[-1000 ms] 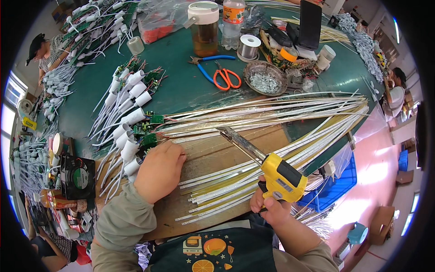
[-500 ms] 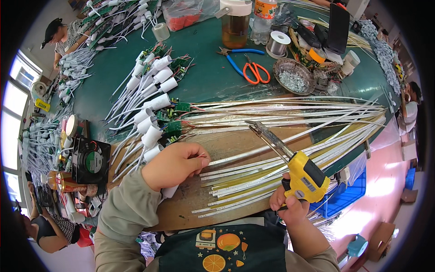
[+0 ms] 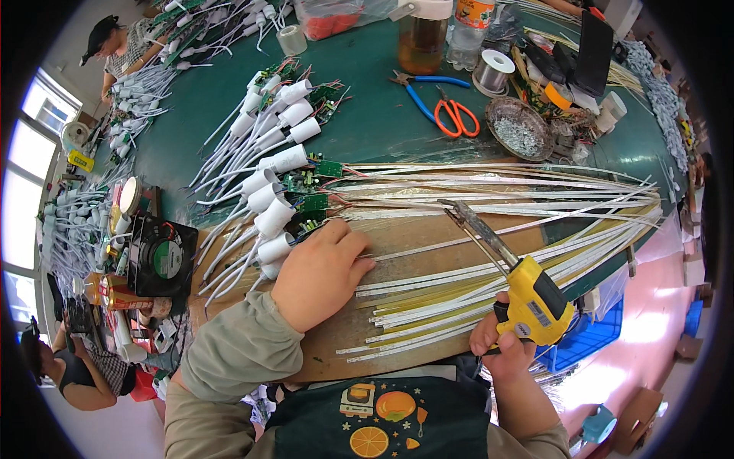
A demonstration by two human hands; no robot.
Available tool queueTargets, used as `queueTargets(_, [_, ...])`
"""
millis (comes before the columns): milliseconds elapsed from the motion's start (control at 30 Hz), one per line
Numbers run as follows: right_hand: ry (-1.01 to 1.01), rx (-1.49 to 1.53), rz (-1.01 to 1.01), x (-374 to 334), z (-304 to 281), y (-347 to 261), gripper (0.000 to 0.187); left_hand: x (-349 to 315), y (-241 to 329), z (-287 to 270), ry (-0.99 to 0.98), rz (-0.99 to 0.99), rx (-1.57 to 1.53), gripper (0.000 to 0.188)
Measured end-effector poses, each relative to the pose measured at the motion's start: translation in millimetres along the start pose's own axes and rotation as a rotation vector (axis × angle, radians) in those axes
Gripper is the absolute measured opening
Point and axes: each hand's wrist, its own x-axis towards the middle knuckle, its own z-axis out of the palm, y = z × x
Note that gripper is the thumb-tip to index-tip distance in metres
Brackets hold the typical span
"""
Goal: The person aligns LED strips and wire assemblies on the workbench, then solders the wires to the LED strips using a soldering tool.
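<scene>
My right hand [image 3: 506, 348] grips a yellow soldering gun [image 3: 535, 300], its metal nose pointing up and left over the strips. My left hand [image 3: 321, 268] is bent palm down beside white cylindrical housings [image 3: 274, 218] with cables and green circuit boards [image 3: 312, 203]. Its fingers curl near the boards, by the end of a narrow white LED strip [image 3: 428, 246]. The fingertips are partly hidden, so whatever they pinch cannot be made out. Thin red wires [image 3: 336, 200] join the boards to several strips stretching right. More loose strips [image 3: 428, 320] fan out nearer me on a brown board [image 3: 317, 367].
Farther back lie blue-handled cutters [image 3: 428, 92], orange-handled scissors [image 3: 457, 118], a solder spool [image 3: 493, 70] and a bowl of small pieces [image 3: 520, 128]. A drink jug [image 3: 420, 42] and bottle [image 3: 468, 34] stand behind. A black fan [image 3: 162, 256] is left. Co-workers [image 3: 126, 46] sit leftward.
My left hand has gone from a pinch at a strip's end to a place farther forward, by the boards. The soldering gun stays in my right hand. The whole view has shifted slightly.
</scene>
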Motion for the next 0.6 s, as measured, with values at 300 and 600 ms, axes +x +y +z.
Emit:
queueTargets(300, [0.01,0.019,0.032,-0.6,-0.6,-1.6,0.064,-17.3,-5.1,-10.6,0.028,0.026,-0.042,0.022])
queueTargets(600, [0.015,-0.011,0.022,-1.3,-1.7,1.3,0.063,-27.7,-2.5,-6.0,0.098,0.062,0.241,0.018])
